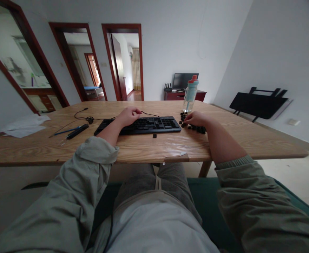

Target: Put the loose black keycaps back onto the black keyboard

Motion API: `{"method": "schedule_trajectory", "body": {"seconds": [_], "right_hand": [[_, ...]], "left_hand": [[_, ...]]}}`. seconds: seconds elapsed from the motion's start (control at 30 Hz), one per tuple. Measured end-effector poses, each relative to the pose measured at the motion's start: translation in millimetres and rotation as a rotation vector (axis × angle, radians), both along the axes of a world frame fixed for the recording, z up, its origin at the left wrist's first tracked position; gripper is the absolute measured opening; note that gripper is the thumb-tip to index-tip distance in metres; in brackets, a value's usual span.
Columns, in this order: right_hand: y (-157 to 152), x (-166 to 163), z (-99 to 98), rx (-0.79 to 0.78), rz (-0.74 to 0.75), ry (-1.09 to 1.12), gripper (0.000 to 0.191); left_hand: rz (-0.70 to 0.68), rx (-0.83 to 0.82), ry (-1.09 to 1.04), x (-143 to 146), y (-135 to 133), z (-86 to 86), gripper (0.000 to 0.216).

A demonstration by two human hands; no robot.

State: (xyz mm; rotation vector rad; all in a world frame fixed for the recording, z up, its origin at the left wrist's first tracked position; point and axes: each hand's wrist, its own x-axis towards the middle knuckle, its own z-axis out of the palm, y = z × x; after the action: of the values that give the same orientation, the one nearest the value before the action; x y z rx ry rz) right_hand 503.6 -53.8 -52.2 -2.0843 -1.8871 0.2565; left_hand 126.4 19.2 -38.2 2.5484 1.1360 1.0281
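Note:
A black keyboard [149,125] lies on the wooden table [144,147], its cable running off to the left. My left hand [129,115] rests on the keyboard's upper left part with the fingers curled under. My right hand [195,118] sits just right of the keyboard, fingers pinched together among a heap of loose black keycaps [200,129]. What the fingertips hold is too small to make out. One single keycap [154,135] lies on the table in front of the keyboard.
A clear water bottle [190,94] with a teal and red lid stands behind the keycaps. A blue pen [65,131] and a black tool [77,131] lie left of the keyboard, papers [22,126] at the far left. A folded black table [258,104] leans on the right wall.

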Motion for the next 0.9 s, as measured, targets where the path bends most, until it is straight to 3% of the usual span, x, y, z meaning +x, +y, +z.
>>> {"method": "schedule_trajectory", "body": {"seconds": [0.3,0.5,0.67,0.9], "right_hand": [[-1.1,2.5,0.9,-0.049,-0.006,-0.039,0.014],[2.5,6.7,-2.6,0.022,-0.067,-0.02,0.015],[2.9,2.9,-4.9,-0.089,-0.057,-0.081,0.021],[6.4,3.5,-7.5,-0.064,-0.089,-0.103,0.015]], "left_hand": [[-0.018,0.017,0.019,-1.2,3.7,-1.9,0.029],[-0.014,0.012,0.027,-1.7,3.2,-1.2,0.029],[0.0,0.009,0.043,-1.5,3.0,-0.4,0.031],[0.001,0.005,0.035,-0.6,0.3,0.3,0.032]]}}
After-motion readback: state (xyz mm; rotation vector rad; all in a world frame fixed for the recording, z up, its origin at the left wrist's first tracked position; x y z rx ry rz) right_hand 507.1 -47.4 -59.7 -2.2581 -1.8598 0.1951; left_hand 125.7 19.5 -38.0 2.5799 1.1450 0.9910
